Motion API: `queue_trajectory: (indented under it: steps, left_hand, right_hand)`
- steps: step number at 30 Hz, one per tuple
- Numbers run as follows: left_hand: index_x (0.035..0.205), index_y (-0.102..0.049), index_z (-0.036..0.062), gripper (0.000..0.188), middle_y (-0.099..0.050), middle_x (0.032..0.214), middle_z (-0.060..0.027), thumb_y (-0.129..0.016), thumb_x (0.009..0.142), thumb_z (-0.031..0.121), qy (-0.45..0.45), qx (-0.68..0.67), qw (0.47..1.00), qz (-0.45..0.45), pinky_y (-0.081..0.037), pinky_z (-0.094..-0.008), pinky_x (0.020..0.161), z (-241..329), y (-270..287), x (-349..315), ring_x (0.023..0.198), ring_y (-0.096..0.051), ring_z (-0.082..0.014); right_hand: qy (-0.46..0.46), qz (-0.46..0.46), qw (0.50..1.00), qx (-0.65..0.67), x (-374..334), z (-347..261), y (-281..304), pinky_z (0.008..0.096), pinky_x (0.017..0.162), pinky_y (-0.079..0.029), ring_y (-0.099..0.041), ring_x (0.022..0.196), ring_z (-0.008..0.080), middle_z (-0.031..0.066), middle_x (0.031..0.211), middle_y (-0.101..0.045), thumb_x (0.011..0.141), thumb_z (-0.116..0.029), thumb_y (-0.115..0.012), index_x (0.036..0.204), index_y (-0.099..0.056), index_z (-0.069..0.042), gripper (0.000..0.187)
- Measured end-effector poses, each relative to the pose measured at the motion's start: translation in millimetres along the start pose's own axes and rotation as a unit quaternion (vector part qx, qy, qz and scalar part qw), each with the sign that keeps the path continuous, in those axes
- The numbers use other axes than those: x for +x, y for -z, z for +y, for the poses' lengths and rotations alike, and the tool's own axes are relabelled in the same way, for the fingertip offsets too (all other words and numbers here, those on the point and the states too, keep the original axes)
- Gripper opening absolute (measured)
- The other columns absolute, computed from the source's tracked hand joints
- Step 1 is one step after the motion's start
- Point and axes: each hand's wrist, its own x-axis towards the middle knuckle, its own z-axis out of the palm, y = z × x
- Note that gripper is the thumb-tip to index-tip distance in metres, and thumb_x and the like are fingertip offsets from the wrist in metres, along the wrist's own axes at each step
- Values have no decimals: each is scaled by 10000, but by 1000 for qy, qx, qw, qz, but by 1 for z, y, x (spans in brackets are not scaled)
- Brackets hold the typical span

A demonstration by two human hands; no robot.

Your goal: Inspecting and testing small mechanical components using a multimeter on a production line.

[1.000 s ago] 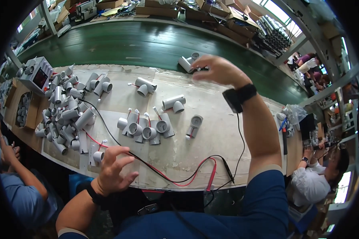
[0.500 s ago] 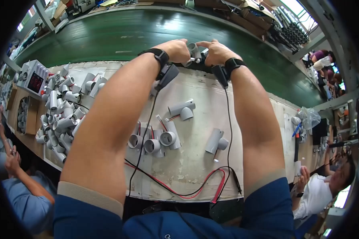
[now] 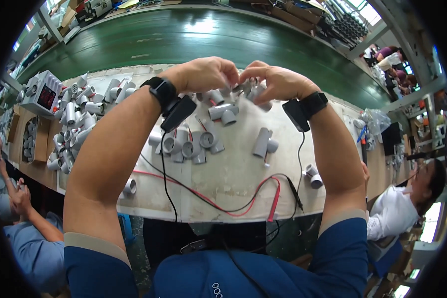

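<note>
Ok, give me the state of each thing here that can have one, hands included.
Left hand: curled near blurred grey fittings; grip unclear.
Right hand: curved around blurred grey parts; grip unclear.
Instrument display: lit.
Cardboard box: open, holding grey fittings.
Lone central tee fitting: lying down, unheld, lead sticking out.
Red probe: lying down, unheld.
Black probe: lying down, unheld.

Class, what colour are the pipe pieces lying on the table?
The pipe pieces are light grey; the head view shows them best.
</note>
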Motion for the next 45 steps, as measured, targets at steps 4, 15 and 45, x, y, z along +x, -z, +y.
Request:
queue_trajectory:
  steps: [4,15,45]
  left_hand:
    - [1122,-719,24,355,-722,1080,-75,-549,813,-7,-61,7,998,-14,-542,-304,845,-12,-8,-39,944,-658,-168]
    - [1384,-564,0,596,-613,1340,-217,-525,791,-57,-17,217,958,188,-435,-352,1124,-85,8,-67,1239,-597,-334]
    - [1210,-656,51,444,-621,1336,-167,-604,770,23,-176,308,891,282,-389,-488,1171,-52,-226,-253,1353,-518,-398]
  right_hand:
    - [29,-65,987,144,-45,8,-11,368,984,-524,-632,1116,211,76,1326,-634,782,-102,-787,1293,-666,-106,524]
    - [-97,57,980,165,-81,-10,-64,378,1014,-543,-642,1204,274,159,1402,-615,862,2,-663,1489,-505,-83,652]
    - [-146,334,921,-142,-175,-97,-131,419,1009,-520,-655,1146,355,181,1169,-714,854,-279,-721,1275,-650,-65,478]
